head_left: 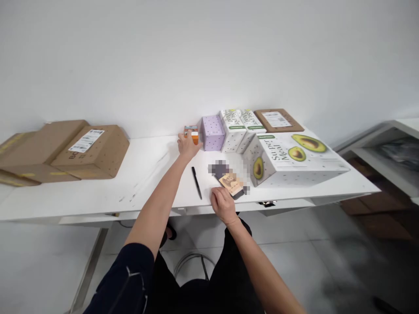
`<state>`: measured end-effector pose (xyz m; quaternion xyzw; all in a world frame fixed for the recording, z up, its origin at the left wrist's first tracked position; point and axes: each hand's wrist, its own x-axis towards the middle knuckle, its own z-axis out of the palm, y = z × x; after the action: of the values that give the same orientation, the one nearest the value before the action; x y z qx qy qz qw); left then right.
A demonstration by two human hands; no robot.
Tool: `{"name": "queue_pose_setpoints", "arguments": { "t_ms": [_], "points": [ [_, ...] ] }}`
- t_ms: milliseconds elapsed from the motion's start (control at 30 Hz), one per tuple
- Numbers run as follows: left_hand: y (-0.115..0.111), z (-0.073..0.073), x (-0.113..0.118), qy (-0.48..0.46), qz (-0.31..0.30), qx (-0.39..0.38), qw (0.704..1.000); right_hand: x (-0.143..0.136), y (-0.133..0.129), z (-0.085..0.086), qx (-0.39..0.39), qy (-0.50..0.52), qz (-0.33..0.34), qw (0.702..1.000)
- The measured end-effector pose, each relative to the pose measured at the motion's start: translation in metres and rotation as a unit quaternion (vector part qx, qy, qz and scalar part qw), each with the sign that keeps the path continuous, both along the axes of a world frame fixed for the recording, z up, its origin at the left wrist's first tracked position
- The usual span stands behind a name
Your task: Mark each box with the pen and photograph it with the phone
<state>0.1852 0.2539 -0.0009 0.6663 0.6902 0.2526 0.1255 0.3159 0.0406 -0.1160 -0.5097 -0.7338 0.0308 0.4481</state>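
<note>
My left hand [188, 147] reaches to the back of the white table, its fingers spread around a small orange box [194, 137] by the wall. Whether the fingers press on that box is hard to tell. Just right of it stands a lilac dotted box [213, 133]. My right hand [223, 203] rests at the table's front edge with its fingers curled; what it holds, if anything, is hidden. Beside it lies a phone-like item [231, 182], partly pixelated. A black pen [197, 183] lies between my two arms.
Brown cartons [108, 150] fill the table's left end. On the right are upright white boxes [233, 131], a large white avocado box [296, 159] and a flat brown box [279, 120]. A shelf unit [386, 163] stands beyond the table's right end.
</note>
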Motion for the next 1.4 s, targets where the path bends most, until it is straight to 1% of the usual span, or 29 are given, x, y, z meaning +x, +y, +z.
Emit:
{"name": "queue_pose_setpoints", "arguments": {
  "t_ms": [67, 133, 200, 267, 333, 400, 467, 533, 567, 633, 700, 800, 900, 1000, 1133, 1267, 1333, 1400],
  "points": [
    [0.012, 0.001, 0.012, -0.019, 0.028, -0.003, 0.999, -0.001, 0.001, 0.002, 0.006, 0.013, -0.009, 1.000],
    [0.018, 0.000, 0.010, -0.028, 0.038, 0.001, 0.999, -0.001, 0.003, 0.004, 0.025, 0.018, -0.019, 0.999],
    [0.014, -0.003, -0.005, -0.027, 0.032, 0.021, 0.999, -0.001, 0.004, 0.005, 0.052, 0.020, -0.023, 0.998],
    [-0.005, -0.007, -0.030, -0.021, 0.024, 0.041, 0.999, -0.001, 0.005, 0.007, 0.077, 0.020, -0.025, 0.997],
    [-0.039, -0.012, -0.063, -0.014, 0.019, 0.057, 0.998, 0.000, 0.005, 0.007, 0.092, 0.018, -0.030, 0.995],
    [-0.085, -0.018, -0.096, -0.009, 0.013, 0.086, 0.996, 0.001, 0.004, 0.006, 0.093, 0.015, -0.034, 0.995],
    [-0.135, -0.024, -0.122, -0.010, 0.002, 0.114, 0.993, 0.001, 0.002, 0.004, 0.083, 0.019, -0.041, 0.996],
    [-0.178, -0.033, -0.138, -0.025, -0.013, 0.141, 0.990, 0.001, 0.001, 0.001, 0.068, 0.026, -0.058, 0.996],
    [-0.194, -0.037, -0.141, -0.038, -0.018, 0.151, 0.988, 0.001, 0.000, 0.000, 0.060, 0.030, -0.067, 0.996],
    [-0.215, -0.049, -0.143, -0.073, -0.014, 0.165, 0.984, 0.001, 0.000, -0.001, 0.046, 0.039, -0.080, 0.995],
    [-0.223, -0.060, -0.141, -0.108, 0.002, 0.172, 0.979, 0.000, -0.001, -0.002, 0.036, 0.047, -0.090, 0.994],
    [-0.222, -0.073, -0.133, -0.134, 0.021, 0.190, 0.972, -0.001, 0.000, -0.001, 0.031, 0.056, -0.104, 0.992],
    [-0.220, -0.076, -0.128, -0.130, 0.023, 0.212, 0.968, -0.002, 0.001, 0.000, 0.043, 0.056, -0.109, 0.991],
    [-0.221, -0.079, -0.128, -0.130, 0.015, 0.220, 0.967, -0.001, 0.003, -0.002, 0.050, 0.050, -0.110, 0.991],
    [-0.223, -0.092, -0.133, -0.156, -0.001, 0.247, 0.956, 0.000, 0.004, -0.002, 0.034, 0.043, -0.111, 0.992],
    [-0.222, -0.107, -0.136, -0.188, -0.001, 0.273, 0.943, -0.001, 0.004, -0.001, 0.029, 0.046, -0.111, 0.992],
    [-0.223, -0.110, -0.136, -0.202, 0.000, 0.275, 0.940, -0.002, 0.004, -0.001, 0.033, 0.047, -0.113, 0.992],
    [-0.223, -0.110, -0.134, -0.219, 0.002, 0.274, 0.937, -0.001, 0.005, -0.002, 0.041, 0.050, -0.115, 0.991]
  ]
}}
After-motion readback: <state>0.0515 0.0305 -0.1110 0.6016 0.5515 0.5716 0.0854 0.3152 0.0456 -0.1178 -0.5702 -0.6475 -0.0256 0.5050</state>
